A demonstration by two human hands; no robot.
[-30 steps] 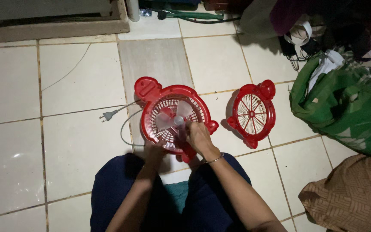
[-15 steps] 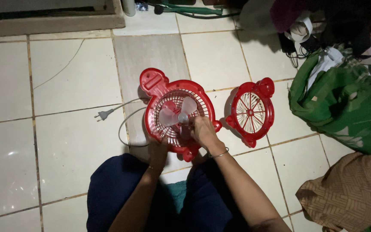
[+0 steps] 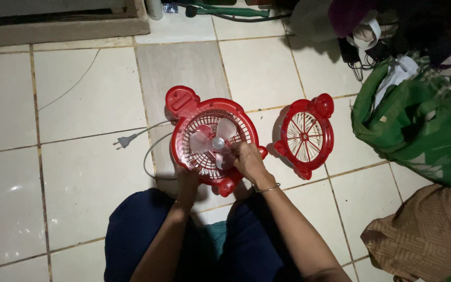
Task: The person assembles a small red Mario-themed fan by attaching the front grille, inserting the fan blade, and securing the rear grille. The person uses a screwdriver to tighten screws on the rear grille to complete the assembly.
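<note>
A small red fan body [image 3: 184, 107] with two round ears lies face up on the tiled floor, its translucent blade [image 3: 212, 141] exposed. My left hand [image 3: 188, 180] holds the fan's near rim from below. My right hand [image 3: 247, 159] reaches inside the housing, fingers pinched on the blade beside its hub. The detached red front grille [image 3: 306, 134] lies on the floor to the right of the fan. The fan's grey cord and plug [image 3: 122, 141] trail off to the left.
A green cloth bundle [image 3: 418, 125] and a brown patterned cloth [image 3: 429, 235] lie at the right. Dark bags and cables crowd the top right. A low grey ledge [image 3: 63, 26] runs along the top left. My dark-clad knees are at the bottom.
The fan body shifted slightly and the blade turned under my right hand. My left hand moved up onto the near rim.
</note>
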